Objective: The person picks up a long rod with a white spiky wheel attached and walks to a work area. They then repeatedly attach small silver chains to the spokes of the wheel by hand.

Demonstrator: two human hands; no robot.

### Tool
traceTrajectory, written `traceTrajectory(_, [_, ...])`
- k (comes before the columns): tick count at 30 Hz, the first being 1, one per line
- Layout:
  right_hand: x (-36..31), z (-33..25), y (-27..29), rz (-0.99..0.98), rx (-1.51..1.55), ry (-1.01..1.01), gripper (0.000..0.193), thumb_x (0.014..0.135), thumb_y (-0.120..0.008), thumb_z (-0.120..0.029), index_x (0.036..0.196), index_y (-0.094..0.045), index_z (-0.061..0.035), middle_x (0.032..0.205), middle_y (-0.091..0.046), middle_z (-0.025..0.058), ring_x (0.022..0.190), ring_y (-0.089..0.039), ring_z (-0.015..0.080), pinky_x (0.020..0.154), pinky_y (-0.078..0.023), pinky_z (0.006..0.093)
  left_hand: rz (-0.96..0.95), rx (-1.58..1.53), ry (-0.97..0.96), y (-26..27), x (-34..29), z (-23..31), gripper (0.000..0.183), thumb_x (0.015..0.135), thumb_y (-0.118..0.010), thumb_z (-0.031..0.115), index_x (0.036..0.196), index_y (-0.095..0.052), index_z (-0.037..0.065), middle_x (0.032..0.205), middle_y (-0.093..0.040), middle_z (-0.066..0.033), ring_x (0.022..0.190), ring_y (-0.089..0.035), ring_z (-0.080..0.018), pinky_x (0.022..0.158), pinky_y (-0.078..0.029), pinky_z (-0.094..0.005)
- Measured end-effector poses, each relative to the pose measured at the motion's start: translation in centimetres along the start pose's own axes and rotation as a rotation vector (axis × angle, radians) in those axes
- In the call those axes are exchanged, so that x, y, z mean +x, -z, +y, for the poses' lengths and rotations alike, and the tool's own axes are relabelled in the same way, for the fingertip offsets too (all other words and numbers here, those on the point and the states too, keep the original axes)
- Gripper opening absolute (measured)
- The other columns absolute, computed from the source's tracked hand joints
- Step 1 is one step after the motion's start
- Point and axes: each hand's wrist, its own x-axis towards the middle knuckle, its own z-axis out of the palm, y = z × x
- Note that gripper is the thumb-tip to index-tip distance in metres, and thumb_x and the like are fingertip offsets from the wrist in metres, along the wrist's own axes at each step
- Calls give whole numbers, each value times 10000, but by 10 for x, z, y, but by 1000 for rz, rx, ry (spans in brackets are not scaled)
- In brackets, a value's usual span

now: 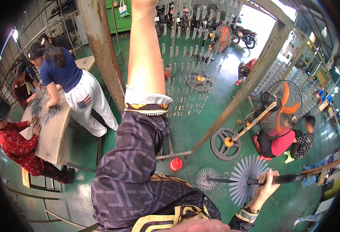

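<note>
My left arm reaches straight up past the middle of the view in a dark patterned sleeve. Only the base of my left hand (144,3) shows at the top edge; its fingers are cut off. At the lower right my right hand (268,186) is closed around a black shaft (284,179). On that shaft sits a large grey disc with slotted, petal-like teeth (244,178), just left of the hand. A smaller toothed disc (206,178) is at its far left end. Beyond my left forearm hang rows of small shiny metal pieces (185,58) on strands.
Rusty metal posts (100,50) and a slanting beam (239,94) frame the space ahead. An orange-bladed fan (285,106) stands right, its round base (215,145) on the green floor. Several people work around a table (56,141) at left; others sit low at right.
</note>
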Motion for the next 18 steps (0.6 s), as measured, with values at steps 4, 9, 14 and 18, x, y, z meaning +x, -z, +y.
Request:
traceTrajectory(4, [0, 0, 2, 8, 23, -2, 266, 871, -542, -93, 660, -380, -80, 481, -354, -4, 399, -322, 75, 427, -343, 242, -171, -302, 228, 5, 6, -3, 54, 770, -634, 83, 809, -626, 46, 704, -625, -38, 535, -514, -125, 470, -370, -239])
traceTrajectory(9, [1, 0, 1, 8, 39, 0, 261, 871, -542, -82, 665, -382, -74, 479, -354, -2, 402, -328, 75, 429, -347, 242, -252, -721, 508, 12, 4, -14, 188, 874, -526, 238, 871, -610, 70, 802, -630, -101, 654, -544, -154, 565, -424, -260])
traceTrajectory(14, [0, -1, 0, 18, 40, -2, 261, 872, -543, -82, 665, -383, -75, 478, -349, -5, 402, -326, 74, 431, -347, 243, -450, -871, 644, 16, -1, -17, 184, 881, -530, 257, 846, -610, 95, 776, -618, -77, 630, -528, -161, 579, -433, -302])
traceTrajectory(18, [-1, 1, 0, 24, 30, 3, 261, 873, -542, -82, 665, -384, -75, 479, -351, -6, 402, -327, 74, 431, -343, 244, -529, -924, 664, 18, 3, -28, 169, 871, -553, 280, 857, -620, 125, 764, -626, -65, 651, -553, -170, 590, -430, -339])
